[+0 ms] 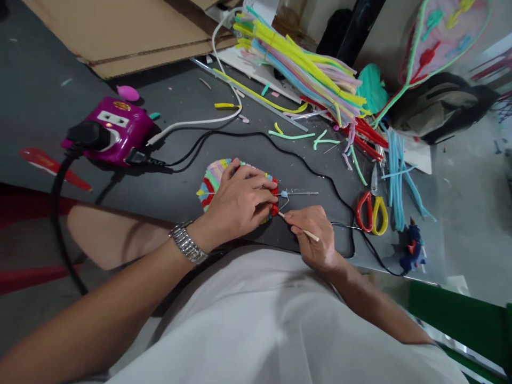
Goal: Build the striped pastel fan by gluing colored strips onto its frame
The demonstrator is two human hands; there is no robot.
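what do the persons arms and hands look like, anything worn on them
Both forearms are bare, and neither the left hand nor the right hand wears a glove. A silver metal-link wristwatch sits on the left wrist. A white top shows below the arms.

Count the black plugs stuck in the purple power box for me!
2: a big one at the left end of the purple power box, and a smaller one at its near edge. More could be hidden behind it.
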